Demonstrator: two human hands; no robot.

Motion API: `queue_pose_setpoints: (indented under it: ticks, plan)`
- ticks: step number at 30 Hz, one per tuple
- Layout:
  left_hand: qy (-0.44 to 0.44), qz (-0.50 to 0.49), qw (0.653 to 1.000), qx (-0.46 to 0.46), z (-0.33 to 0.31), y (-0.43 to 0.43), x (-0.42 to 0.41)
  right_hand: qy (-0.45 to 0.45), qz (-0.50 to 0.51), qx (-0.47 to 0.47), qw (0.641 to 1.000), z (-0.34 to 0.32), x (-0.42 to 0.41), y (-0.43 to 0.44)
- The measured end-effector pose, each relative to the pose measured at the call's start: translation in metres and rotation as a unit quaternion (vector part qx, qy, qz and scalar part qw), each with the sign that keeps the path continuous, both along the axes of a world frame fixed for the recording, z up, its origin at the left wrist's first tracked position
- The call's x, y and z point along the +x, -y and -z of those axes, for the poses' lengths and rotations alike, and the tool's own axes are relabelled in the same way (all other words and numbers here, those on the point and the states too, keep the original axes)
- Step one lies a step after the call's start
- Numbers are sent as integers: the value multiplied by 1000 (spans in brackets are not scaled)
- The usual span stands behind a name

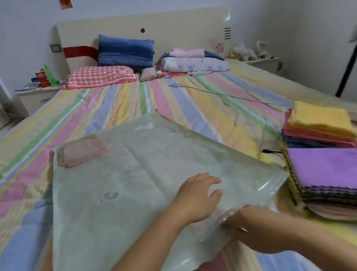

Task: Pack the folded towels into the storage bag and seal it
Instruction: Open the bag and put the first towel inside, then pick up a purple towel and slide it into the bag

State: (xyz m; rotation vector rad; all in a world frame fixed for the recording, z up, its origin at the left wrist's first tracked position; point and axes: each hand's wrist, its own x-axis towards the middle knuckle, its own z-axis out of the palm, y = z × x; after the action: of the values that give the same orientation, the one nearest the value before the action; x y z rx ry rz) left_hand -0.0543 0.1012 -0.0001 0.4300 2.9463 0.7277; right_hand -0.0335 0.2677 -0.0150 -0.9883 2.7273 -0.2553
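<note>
One view is available, the head camera looking down the bed (122, 102).

1. Storage bag (144, 163): it lies flat on the striped sheet, set diagonally in front of you. The film is translucent and pale green. A round valve (110, 196) sits on its upper face, left of centre.
2. Contents: one pink towel (83, 150) is inside the bag, in the far left corner.
3. Left hand (199, 198): it rests palm down on top of the bag near the right edge. The fingers are extended and relaxed, and it grips nothing.
4. Right hand (252, 228): it is at the near right edge of the bag. The fingertips (226, 217) show through the plastic film. You cannot tell whether this hand pinches the edge or only lies against it.
5. Remaining towels: two stacks stand on the bed to the right of the bag.
   - The purple-topped stack (346, 164) is the nearer one, just beside the bag's right corner.
   - The yellow-topped stack (320, 120) sits behind it, with red and blue towels beneath the yellow.
6. Head of the bed: a blue pillow (125, 51) leans on the headboard above a pink checked pillow (98, 76). Folded bedding (195, 63) lies to their right.
7. A thin cable (224, 93) runs across the sheet beyond the bag.
</note>
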Motion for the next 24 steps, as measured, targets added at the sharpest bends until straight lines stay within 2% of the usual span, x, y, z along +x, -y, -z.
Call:
queue_pose_setpoints:
  ticks: [2,5,8,10,14,15,17,20,22,24]
  plan:
    - [-20,3,1000,-24,7,-15,-1,19,54,-24,998,-23,7,-30]
    - [-20,3,998,-54,16,-29,-5,-24,162,-81,983,-40,8,-64]
    - [5,31,995,-98,25,-47,-3,-103,293,-153,938,-36,-3,-106]
    - [23,38,990,-131,31,-55,2,-148,345,-187,908,-31,-11,-131]
    - [5,26,987,-161,40,-65,6,-366,353,-132,851,-22,-26,-180]
    - [2,17,987,-163,39,-70,6,-391,373,-109,834,-21,-29,-193]
    - [5,10,983,-183,31,-80,6,-370,453,-46,810,-21,-34,-216]
    - [31,31,964,-263,18,-96,7,-224,581,21,782,-27,-36,-239]
    - [66,39,947,-312,9,-106,7,-130,618,27,775,-30,-37,-248]
    - [92,23,940,-328,2,-113,2,-107,622,39,775,-29,-38,-252]
